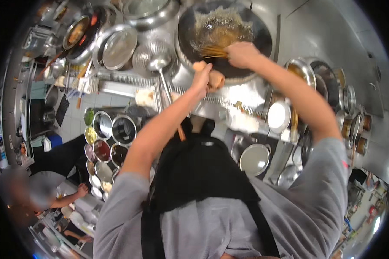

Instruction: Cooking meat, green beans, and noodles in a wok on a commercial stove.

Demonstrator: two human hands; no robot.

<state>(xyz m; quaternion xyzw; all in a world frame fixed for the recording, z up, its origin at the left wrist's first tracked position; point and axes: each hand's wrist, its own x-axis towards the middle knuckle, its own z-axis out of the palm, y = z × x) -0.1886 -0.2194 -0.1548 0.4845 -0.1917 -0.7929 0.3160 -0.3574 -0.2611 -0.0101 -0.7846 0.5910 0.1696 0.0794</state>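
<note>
A large dark wok [186,31] sits on the steel range in front of me, with brownish, splashing liquid [224,28] in it. My right hand [243,55] is closed round a bundle of thin bamboo strips, which looks like a wok brush [215,52], its far end in the liquid. At the wok's near rim, my left hand [200,80] is closed on what looks like a tan wok handle [216,79]; the fingers partly hide it. Just left of the wok, a long-handled ladle [157,64] rests over a perforated strainer [145,56], its wooden handle end passing below my left forearm.
Round metal pans [119,49] stand left of the strainer. Several sauce containers [102,151] fill a rack at lower left, near another person's hand [82,190]. A white bowl [279,116] and stacked pots [300,71] lie to the right. A pot of pale liquid [255,159] stands below.
</note>
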